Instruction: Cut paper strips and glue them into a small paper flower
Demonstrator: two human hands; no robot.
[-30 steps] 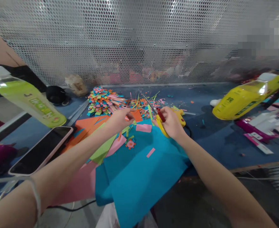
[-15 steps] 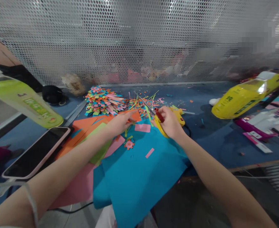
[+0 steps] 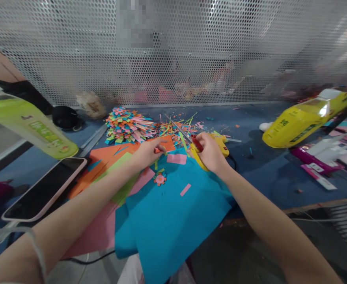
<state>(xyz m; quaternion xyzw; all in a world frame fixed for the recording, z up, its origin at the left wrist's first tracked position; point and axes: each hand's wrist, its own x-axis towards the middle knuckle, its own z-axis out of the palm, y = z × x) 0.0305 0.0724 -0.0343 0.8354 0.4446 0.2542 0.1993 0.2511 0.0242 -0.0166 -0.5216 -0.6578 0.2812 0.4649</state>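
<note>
Scissors with yellow-and-red handles and slim metal blades (image 3: 196, 156) are gripped in the right hand (image 3: 211, 152), the fingers curled about the handles; the blades are directed forward and leftward over a heap of multicoloured paper clippings (image 3: 173, 127), presumably so that the points are kept away from the body; a narrow light-green paper strip (image 3: 182, 140) is seen beside them, though whether it is held cannot be told. The left hand (image 3: 146, 154) is held palm-down over flat orange paper sheets (image 3: 111, 154), thumb and forefinger drawn close together; whether a scrap is pinched cannot be determined. A large blue paper sheet (image 3: 173, 213) is spread between the hands and toward the lap; a pink paper rectangle (image 3: 176, 158) and a small layered paper flower (image 3: 160, 179) are laid on it, apparently for easy reach; both forearms are extended and angled inward.
</note>
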